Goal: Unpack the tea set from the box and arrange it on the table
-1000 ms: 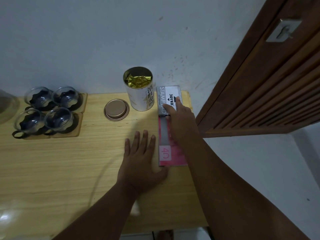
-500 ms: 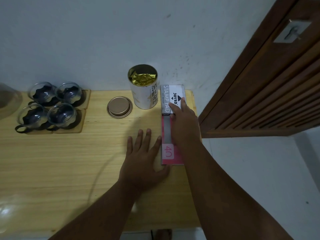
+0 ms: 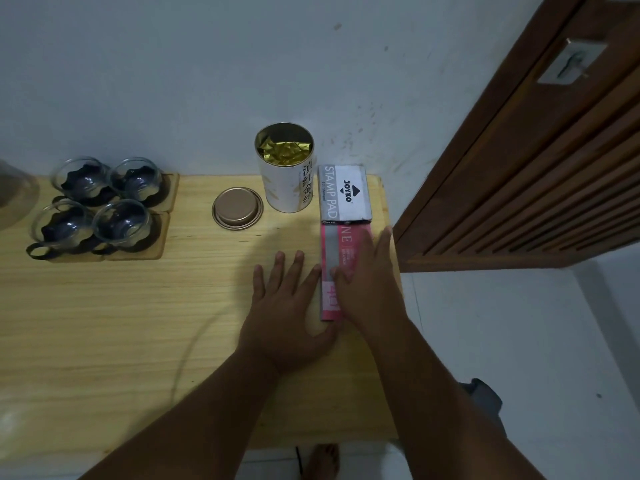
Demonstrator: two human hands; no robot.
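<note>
From the head camera I look down on a pale wooden table (image 3: 104,323) pushed against a light wall (image 3: 173,81), with a dark brown slatted door (image 3: 536,188) at the right. My left hand (image 3: 287,306) lies flat on the tabletop, palm down, fingers spread and straight, holding nothing; its thumb reaches toward the near end of a long pink and grey box (image 3: 341,258) just beside it. My right hand (image 3: 367,285) rests palm down on top of that pink box, fingers extended and loose rather than curled, covering its near half; I cannot tell whether it presses or merely rests there. Touching the far end of the pink box is a grey box (image 3: 344,194) printed with the words stamp pad, lying flat at the table's far right corner. Just left of it stands an open white tea tin (image 3: 285,181), upright, with crumpled gold foil (image 3: 284,152) showing inside. Its round gold lid (image 3: 237,208) lies on the table near the tin's left side, apart from it. Well apart, at the far left, four glass cups (image 3: 100,202) in dark holders sit in a tight two-by-two cluster on wooden coasters (image 3: 162,233). A curved glass object (image 3: 15,199) is cut off at the left edge. A bare foot (image 3: 322,460) shows below the table edge.
</note>
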